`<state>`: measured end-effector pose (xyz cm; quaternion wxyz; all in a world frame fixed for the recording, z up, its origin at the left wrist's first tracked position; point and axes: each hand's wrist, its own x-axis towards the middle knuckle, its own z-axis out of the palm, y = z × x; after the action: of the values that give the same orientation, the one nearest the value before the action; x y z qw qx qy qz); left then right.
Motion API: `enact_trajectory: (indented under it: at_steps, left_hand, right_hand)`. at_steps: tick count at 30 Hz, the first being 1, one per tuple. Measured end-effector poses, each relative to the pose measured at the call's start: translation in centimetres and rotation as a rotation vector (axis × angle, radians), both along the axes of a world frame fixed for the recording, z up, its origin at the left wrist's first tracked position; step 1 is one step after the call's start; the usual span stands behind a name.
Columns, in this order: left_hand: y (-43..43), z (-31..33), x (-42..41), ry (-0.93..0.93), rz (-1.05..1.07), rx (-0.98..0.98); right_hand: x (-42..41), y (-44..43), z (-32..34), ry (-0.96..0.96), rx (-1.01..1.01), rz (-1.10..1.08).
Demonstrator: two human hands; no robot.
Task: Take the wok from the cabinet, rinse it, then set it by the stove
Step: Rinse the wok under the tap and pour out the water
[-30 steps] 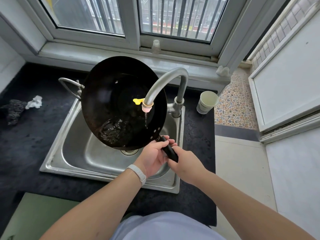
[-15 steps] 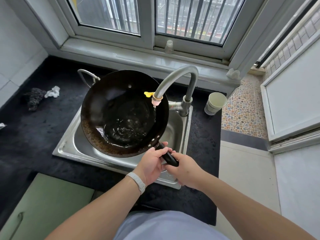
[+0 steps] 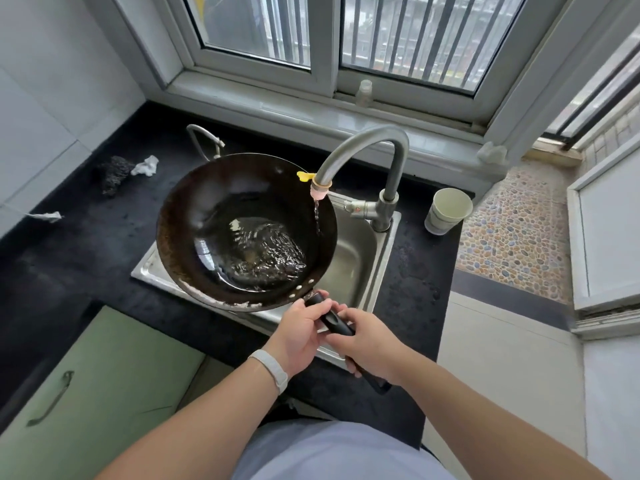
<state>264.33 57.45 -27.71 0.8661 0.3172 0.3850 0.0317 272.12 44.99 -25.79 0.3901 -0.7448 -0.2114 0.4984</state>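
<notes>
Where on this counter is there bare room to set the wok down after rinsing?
The widest bare patch is the black counter left of the sink, in front of the scourer and tissue. The strip right of the sink is narrow, with the cup at its back.

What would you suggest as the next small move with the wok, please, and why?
Probably tip the wok to pour its pool of water into the sink. The left hand and right hand both grip the handle, the wok is held above the basin, and the tap is running onto its inner wall, so emptying seems due.
</notes>
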Motion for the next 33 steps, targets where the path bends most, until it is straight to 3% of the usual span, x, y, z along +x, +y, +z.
enact_trajectory:
  at_steps: [16, 33]
  left_hand:
    - [-5.2, -0.1, -0.5, 0.120, 0.063, 0.077]
    - [-4.6, -0.2, -3.1, 0.059, -0.302, -0.019]
  right_hand:
    - [0.9, -4.3, 0.6, 0.248, 0.010, 0.056]
    - [-3.4, -5.2, 4.0, 0.271, -0.160, -0.168]
